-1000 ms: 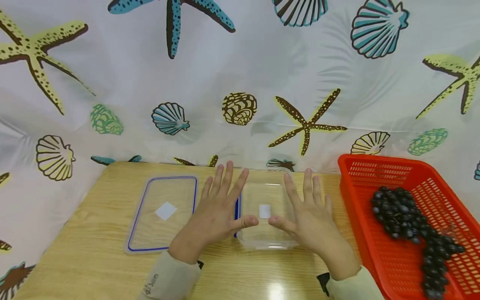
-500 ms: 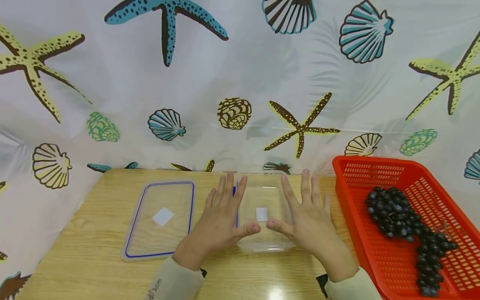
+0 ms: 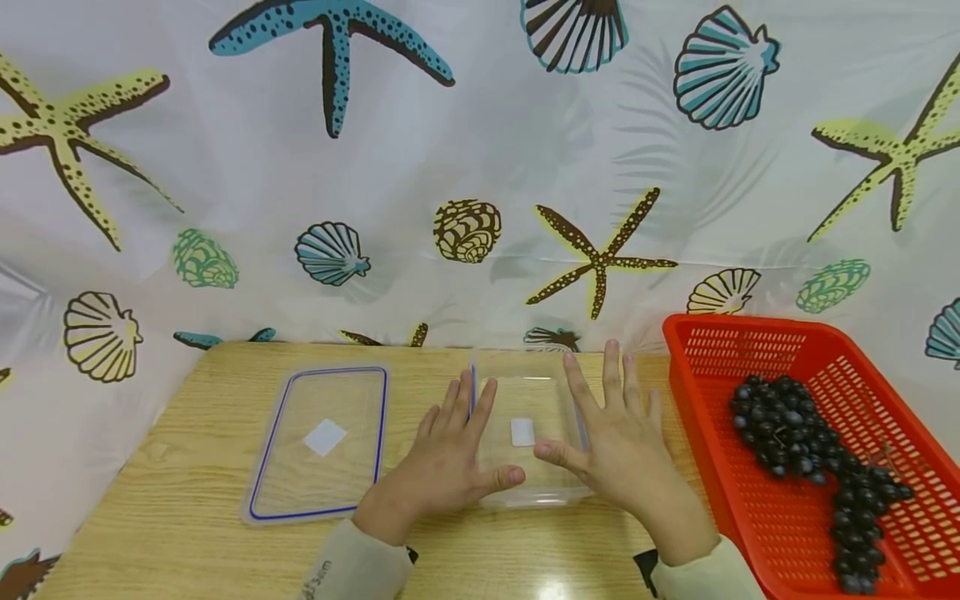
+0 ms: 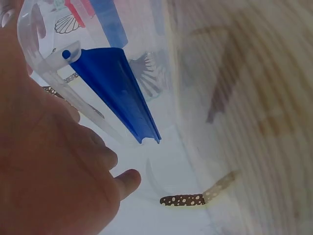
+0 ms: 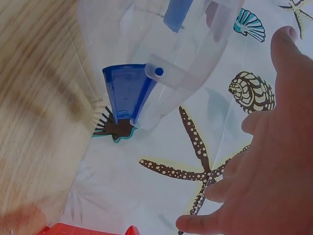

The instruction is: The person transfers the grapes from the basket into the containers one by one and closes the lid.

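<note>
Head view: left hand point(image 3: 450, 462) and right hand point(image 3: 618, 442), fingers spread and holding nothing, flank the box point(image 3: 532, 465); the lid point(image 3: 322, 479) lies left of it, grapes point(image 3: 787, 425) in a basket point(image 3: 780, 521) right.

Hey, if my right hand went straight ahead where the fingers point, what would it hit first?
Probably the white sheet printed with starfish and seashells ahead of your right hand. The index fingertip overlaps the clear plastic container near its far corner, so it might brush that first; depth is unclear.
</note>
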Demonstrator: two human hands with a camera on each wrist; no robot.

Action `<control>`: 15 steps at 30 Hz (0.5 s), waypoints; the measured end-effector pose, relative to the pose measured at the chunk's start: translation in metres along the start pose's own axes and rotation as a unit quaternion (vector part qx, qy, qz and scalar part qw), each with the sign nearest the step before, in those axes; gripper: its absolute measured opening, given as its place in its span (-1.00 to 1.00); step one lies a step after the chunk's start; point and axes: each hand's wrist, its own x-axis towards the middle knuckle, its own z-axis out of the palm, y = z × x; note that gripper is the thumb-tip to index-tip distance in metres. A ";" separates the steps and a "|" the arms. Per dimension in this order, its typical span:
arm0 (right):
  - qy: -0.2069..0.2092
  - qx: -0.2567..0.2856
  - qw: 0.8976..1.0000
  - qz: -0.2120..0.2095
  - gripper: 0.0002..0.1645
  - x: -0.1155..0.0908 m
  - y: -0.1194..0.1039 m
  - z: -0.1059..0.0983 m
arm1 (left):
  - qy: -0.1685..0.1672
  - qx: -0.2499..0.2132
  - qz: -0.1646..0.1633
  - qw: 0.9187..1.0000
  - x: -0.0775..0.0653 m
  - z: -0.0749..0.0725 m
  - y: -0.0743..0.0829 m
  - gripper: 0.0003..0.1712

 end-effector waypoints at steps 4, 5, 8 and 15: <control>0.001 -0.002 1.000 0.000 0.31 0.000 -0.001 0.000 | -0.006 -0.010 -0.006 1.000 -0.001 0.001 -0.002 0.27; 0.001 -0.003 1.000 0.000 0.32 0.000 -0.001 -0.001 | -0.008 -0.013 -0.007 1.000 -0.001 0.001 -0.002 0.27; -0.001 0.005 1.000 0.003 0.32 -0.001 0.000 -0.002 | -0.014 -0.029 -0.009 0.999 -0.001 0.001 -0.003 0.30; -0.001 0.010 1.000 0.008 0.31 0.000 0.002 -0.005 | -0.033 -0.054 -0.018 0.998 -0.001 0.001 -0.005 0.41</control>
